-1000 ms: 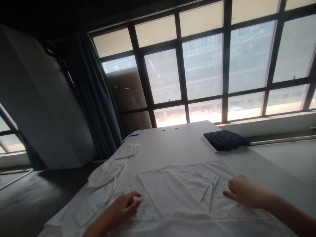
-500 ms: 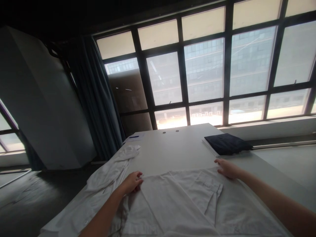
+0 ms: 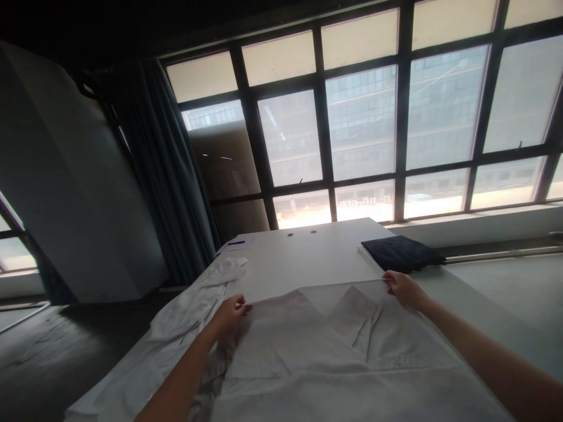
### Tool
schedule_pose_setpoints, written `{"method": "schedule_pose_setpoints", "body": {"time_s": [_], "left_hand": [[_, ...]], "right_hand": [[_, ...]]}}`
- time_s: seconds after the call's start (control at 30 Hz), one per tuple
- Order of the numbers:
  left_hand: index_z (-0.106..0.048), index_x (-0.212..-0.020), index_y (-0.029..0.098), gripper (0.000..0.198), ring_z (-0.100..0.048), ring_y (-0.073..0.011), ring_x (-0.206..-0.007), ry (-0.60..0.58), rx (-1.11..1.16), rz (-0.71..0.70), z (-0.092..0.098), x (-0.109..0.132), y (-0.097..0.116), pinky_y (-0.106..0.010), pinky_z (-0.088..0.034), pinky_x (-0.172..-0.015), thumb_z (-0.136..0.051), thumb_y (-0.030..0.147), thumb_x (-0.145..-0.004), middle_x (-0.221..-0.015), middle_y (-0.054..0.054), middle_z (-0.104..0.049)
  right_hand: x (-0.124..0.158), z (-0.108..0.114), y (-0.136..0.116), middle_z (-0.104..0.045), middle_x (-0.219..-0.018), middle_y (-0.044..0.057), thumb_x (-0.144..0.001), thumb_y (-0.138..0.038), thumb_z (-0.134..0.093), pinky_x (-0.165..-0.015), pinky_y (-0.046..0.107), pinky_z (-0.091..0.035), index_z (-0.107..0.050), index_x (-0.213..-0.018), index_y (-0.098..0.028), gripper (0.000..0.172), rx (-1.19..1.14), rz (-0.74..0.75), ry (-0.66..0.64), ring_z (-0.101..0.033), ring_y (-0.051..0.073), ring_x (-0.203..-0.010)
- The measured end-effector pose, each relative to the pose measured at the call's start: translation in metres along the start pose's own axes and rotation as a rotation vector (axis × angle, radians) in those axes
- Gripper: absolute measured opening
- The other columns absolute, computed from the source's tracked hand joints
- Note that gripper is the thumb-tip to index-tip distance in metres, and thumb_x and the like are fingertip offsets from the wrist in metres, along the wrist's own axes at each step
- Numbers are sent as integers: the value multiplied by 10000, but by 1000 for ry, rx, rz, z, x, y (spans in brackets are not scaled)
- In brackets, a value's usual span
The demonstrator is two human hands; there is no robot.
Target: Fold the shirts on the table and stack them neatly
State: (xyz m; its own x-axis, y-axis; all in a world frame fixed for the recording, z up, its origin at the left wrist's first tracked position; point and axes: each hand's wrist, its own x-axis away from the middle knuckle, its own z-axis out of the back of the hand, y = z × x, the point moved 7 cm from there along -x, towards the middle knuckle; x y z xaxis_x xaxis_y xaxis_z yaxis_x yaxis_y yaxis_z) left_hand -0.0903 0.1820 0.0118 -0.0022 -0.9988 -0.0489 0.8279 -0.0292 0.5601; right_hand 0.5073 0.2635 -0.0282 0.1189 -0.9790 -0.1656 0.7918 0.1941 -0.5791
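Observation:
A white shirt [image 3: 308, 346] is spread over the near part of the table, with sleeve-like folds showing through its top layer. My left hand [image 3: 233, 309] pinches its far edge at the left corner. At the right corner my right hand [image 3: 404, 288] grips the same edge, which runs taut between both hands and looks slightly raised. More white clothing [image 3: 193, 316] lies crumpled along the table's left side, beside my left forearm. Just beyond my right hand rests a folded dark garment [image 3: 400, 253] on something white.
The white table [image 3: 290, 258] reaches toward large windows [image 3: 360, 129]. A blue pen [image 3: 236, 242] lies on paper at its far left corner. Two small round discs [image 3: 313, 232] sit near the far edge. A dark curtain [image 3: 171, 176] hangs at the left.
Both hands have closed on the shirt's far corners and moved slightly up and away. The far edge is now pulled straight, and the cloth's upper layer has lifted and smoothed.

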Motion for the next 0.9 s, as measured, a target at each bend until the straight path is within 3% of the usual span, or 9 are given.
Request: {"method": "schedule_pose_setpoints", "body": {"time_s": [0.1,0.23,0.3,0.4,0.5,0.57,0.67,0.8,0.9], "left_hand": [[-561,-788,210,358,-637,-217,-805,20,-51,-61,10,17,3,-272,-451,-739,-584,565,-817,-796,-10,-685],[-571,-728,219,317,-652,-241,-923,-22,-91,-110,13,47,-1,-279,-463,-810,-617,523,-808,-931,-31,-726],[-586,-741,231,220,-657,-240,-946,-42,-171,-142,9,60,-2,-314,-446,-923,-627,437,-804,-933,-23,-729],[-608,-769,247,35,-658,-236,-978,-37,-426,-226,-2,76,0,-412,-299,-1124,-583,252,-794,-899,-11,-720],[-648,-882,256,198,-585,-280,-1204,25,-617,-281,-12,86,11,-491,-177,-1191,-548,148,-751,-1074,-41,-719],[-660,-1027,260,351,-510,-308,-1310,58,-652,-295,-21,90,26,-520,-166,-1195,-561,128,-718,-1212,-63,-689],[-634,-1155,272,469,-528,-299,-1291,45,-595,-365,-46,95,64,-503,-244,-1175,-583,120,-714,-1291,-73,-652],[-623,-1147,290,378,-572,-257,-1224,9,-478,-541,-88,105,122,-465,-334,-1149,-567,134,-807,-1299,-56,-641],[-634,-1093,277,276,-594,-250,-1194,32,-407,-586,-105,108,139,-455,-388,-1121,-542,138,-874,-1275,-58,-656]], "right_hand": [[15,14,-5,-775,-974,107,-882,-379,-444,-833,330,-507,-712,-1017,-179,361,-15,62,47,-719,256,-922],[52,29,-7,-786,-983,91,-884,-503,-495,-828,345,-517,-760,-977,-215,402,-50,135,14,-716,292,-928],[75,30,-7,-789,-977,87,-898,-527,-508,-817,357,-527,-769,-977,-233,400,-68,161,-18,-718,302,-915],[108,20,-5,-782,-1009,88,-926,-506,-512,-851,377,-534,-771,-1005,-252,372,-54,181,-65,-712,303,-930],[132,5,-8,-752,-1100,93,-950,-458,-507,-945,401,-510,-772,-1003,-259,335,-9,270,-103,-677,300,-1033],[139,-1,-9,-732,-1133,93,-957,-426,-500,-971,410,-500,-766,-981,-260,314,19,317,-104,-654,294,-1070],[141,-3,-8,-720,-1117,99,-936,-329,-495,-967,425,-500,-739,-989,-251,262,44,328,-71,-647,288,-1050],[139,-4,-1,-710,-1117,85,-840,-195,-496,-983,427,-489,-698,-916,-254,223,38,331,-34,-640,284,-1070],[140,-6,7,-709,-1108,75,-836,-203,-494,-976,417,-493,-671,-812,-259,187,33,328,-7,-642,281,-1076]]}}
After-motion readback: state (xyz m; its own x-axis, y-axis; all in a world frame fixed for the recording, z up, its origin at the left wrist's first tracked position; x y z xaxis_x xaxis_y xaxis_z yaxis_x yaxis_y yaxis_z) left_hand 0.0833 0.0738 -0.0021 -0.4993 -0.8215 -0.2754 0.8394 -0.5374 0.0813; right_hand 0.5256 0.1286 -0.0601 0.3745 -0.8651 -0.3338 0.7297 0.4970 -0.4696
